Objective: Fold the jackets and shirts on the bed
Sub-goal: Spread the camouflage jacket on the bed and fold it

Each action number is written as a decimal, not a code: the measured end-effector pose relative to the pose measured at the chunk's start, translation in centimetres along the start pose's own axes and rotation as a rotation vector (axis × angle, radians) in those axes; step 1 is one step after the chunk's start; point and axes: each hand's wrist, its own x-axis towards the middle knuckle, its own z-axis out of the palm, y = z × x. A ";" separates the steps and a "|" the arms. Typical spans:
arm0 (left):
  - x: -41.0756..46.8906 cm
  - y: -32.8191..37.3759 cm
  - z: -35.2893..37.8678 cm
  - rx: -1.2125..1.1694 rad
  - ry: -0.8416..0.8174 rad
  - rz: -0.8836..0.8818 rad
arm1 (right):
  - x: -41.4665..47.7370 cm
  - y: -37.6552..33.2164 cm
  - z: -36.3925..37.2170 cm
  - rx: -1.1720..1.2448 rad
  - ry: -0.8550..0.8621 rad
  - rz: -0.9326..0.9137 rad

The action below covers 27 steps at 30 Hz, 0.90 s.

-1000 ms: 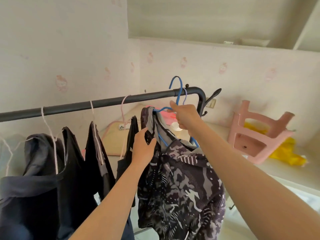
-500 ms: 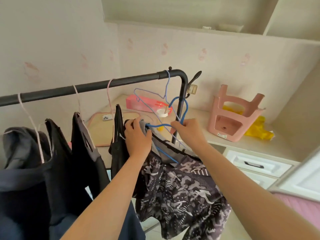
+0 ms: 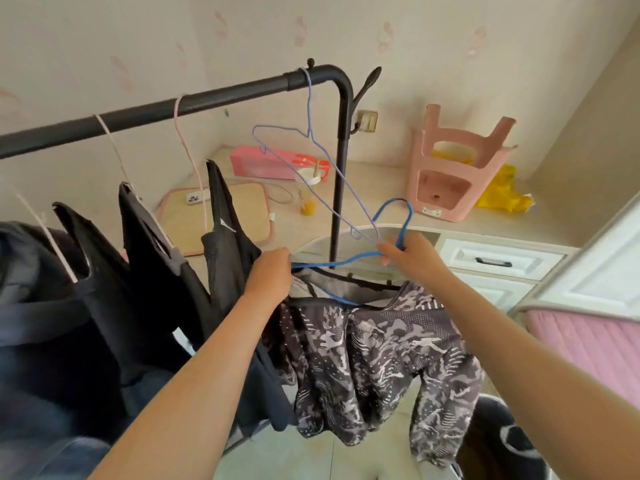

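My left grip (image 3: 272, 271) is closed tight on the collar of the camouflage shirt (image 3: 374, 358), at the 9 o'clock end of the blue hanger (image 3: 346, 262). My right grip (image 3: 412, 252) is curled round the hanger's neck, under its hook. The hanger's long axis runs 9 to 3 o'clock, with the hook toward 12. The shirt hangs toward 6, below the black rail (image 3: 207, 100).

Shirts (image 3: 156, 258) hang on rail (image 3: 207, 100), stool (image 3: 450, 188) behind right.
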 end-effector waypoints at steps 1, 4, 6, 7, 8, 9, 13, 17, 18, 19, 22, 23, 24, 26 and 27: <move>-0.1 -0.5 0.1 -0.038 0.017 -0.027 | 0.0 0.9 -0.2 0.006 -0.001 0.015; -0.2 -1.5 0.0 -0.147 0.048 -0.082 | -0.3 3.3 -0.8 0.054 -0.003 0.051; -0.2 -1.3 -0.4 -0.227 0.059 -0.098 | -0.5 4.5 -1.1 0.085 -0.005 0.057; -0.3 -1.1 -0.6 -0.263 0.070 -0.104 | -0.7 5.0 -1.2 0.099 -0.007 0.054; -0.2 -0.8 -0.9 -0.296 0.081 -0.120 | -0.7 5.4 -1.3 0.107 -0.009 0.050; -0.1 -0.7 -1.2 -0.330 0.087 -0.142 | -0.7 5.7 -1.4 0.112 -0.019 0.047; 1.1 -1.0 -1.7 -0.435 0.093 -0.208 | -0.8 6.3 -1.3 0.146 -0.067 0.005; 1.5 -1.2 -2.5 -0.452 0.134 -0.227 | -0.8 6.1 -1.4 0.204 -0.070 -0.041; 1.5 -1.3 -2.7 -0.451 0.152 -0.234 | -0.7 6.1 -1.5 0.241 -0.063 -0.044; 1.5 -1.5 -2.8 -0.448 0.167 -0.241 | -0.7 6.1 -1.6 0.275 -0.051 -0.043; 1.7 -1.4 -3.2 -0.428 0.167 -0.220 | -0.5 5.3 -1.1 0.294 -0.033 -0.045; 1.7 -1.2 -3.4 -0.417 0.168 -0.201 | -0.5 5.0 -0.8 0.289 -0.030 -0.056; 1.7 -0.8 -3.6 -0.410 0.176 -0.187 | -0.6 4.5 -0.5 0.294 -0.028 -0.062; 1.6 -0.5 -3.9 -0.416 0.215 -0.179 | -0.7 3.3 -0.1 0.325 -0.032 -0.067; 1.6 -0.7 -4.0 -0.447 0.237 -0.190 | -0.6 2.9 0.1 0.345 -0.045 -0.079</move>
